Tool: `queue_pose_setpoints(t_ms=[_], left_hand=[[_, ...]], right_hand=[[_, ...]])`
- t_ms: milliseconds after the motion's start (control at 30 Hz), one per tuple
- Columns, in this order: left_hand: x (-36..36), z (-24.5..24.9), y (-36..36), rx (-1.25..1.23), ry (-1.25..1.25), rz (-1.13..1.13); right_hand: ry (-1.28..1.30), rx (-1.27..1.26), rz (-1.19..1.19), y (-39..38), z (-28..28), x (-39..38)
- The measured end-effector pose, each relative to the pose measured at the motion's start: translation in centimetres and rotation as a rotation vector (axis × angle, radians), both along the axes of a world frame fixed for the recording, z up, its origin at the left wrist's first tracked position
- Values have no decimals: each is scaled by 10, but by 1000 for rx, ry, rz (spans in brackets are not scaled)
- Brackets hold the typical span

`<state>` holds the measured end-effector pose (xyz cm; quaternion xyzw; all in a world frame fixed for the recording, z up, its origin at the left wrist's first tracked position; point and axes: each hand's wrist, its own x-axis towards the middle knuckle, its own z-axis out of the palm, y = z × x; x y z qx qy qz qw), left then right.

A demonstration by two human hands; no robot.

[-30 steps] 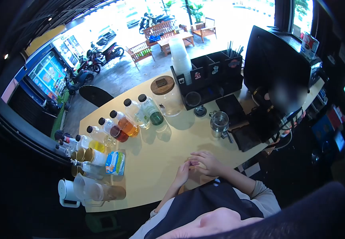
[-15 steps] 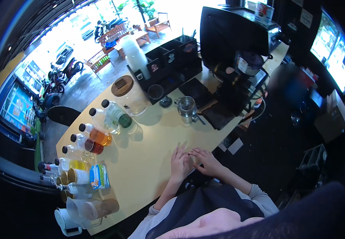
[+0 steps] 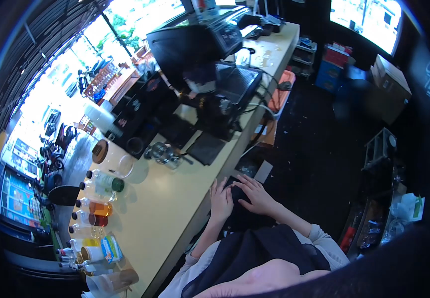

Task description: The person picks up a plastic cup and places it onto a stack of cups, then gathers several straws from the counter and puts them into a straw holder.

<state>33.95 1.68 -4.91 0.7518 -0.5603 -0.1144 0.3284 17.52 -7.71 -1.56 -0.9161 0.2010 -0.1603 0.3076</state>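
Note:
My left hand (image 3: 221,201) is at the front edge of the pale counter (image 3: 170,203), its fingers stretched out and holding nothing. Just right of it, my right hand (image 3: 255,196) hovers beyond that edge over the dark floor, also empty with fingers extended. The fingertips of the two hands are close together. Nearest to them on the counter lie a folded black cloth (image 3: 206,149) and a clear glass jug (image 3: 164,155).
A jar with a wooden lid (image 3: 118,161) stands before a row of bottles, including an orange one (image 3: 99,207). A large black machine (image 3: 185,49) is at the far end. Right are a cardboard box (image 3: 391,82), an orange tray (image 3: 280,92) and a grey rack (image 3: 380,149).
The view has swung to the right, so the counter things shift left and more floor shows. My hands, earlier over the counter with fingertips meeting, are now at its edge and slightly apart.

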Motion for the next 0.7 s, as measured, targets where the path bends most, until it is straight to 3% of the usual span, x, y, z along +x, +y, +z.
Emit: queue_pose_setpoints(t_ms=[167, 400, 700], left_hand=[[-89, 5, -60, 76, -28, -73], [-186, -4, -130, -72, -3, -272], [-240, -5, -191, -49, -39, -349]], right_hand=[[13, 5, -156, -45, -4, -93], [-92, 55, -264, -82, -6, -189], [-179, 102, -407, -127, -17, -247]])
